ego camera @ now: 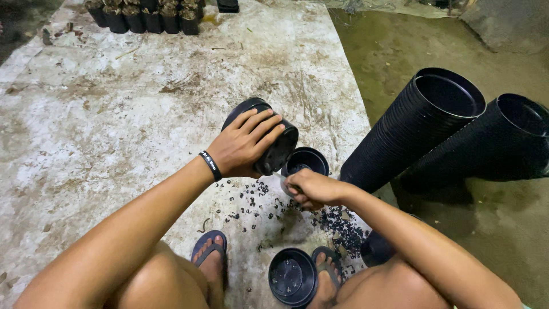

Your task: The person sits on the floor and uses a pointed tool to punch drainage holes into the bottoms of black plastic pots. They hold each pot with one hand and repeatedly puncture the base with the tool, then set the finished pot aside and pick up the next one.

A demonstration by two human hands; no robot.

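Floor: we note a stained, pale concrete slab (143,114) under the work, with darker bare ground (400,51) to its right.

Pot stacks: two long stacks of nested black plastic pots lie tilted at right, the nearer one (412,129) with its open mouth up and to the right, the farther one (503,140) just behind and touching it.

Filled pots: a row of small black pots with soil (146,17) stands at the far edge of the slab, well apart from the hands.

Held pot: we see a black pot (274,143) lying on its side, long axis running from upper left to lower right, base end toward the right hand.

Left hand: the left hand (246,143) lies spread over the top of the held pot, fingers wrapped on its wall; a dark wristband (210,166) sits on the wrist.

Second pot: a smaller open black pot (306,160) sits just right of and below the held pot, touching it as far as we can tell.

Right hand: the right hand (311,189) is curled into a fist at the rim of the second pot, nearer to it than the left; what it pinches is hidden.

Loose pot: one black pot (293,277) stands mouth up between the sandalled feet (211,257).

Debris: small black punched bits (337,226) are scattered below the right hand.
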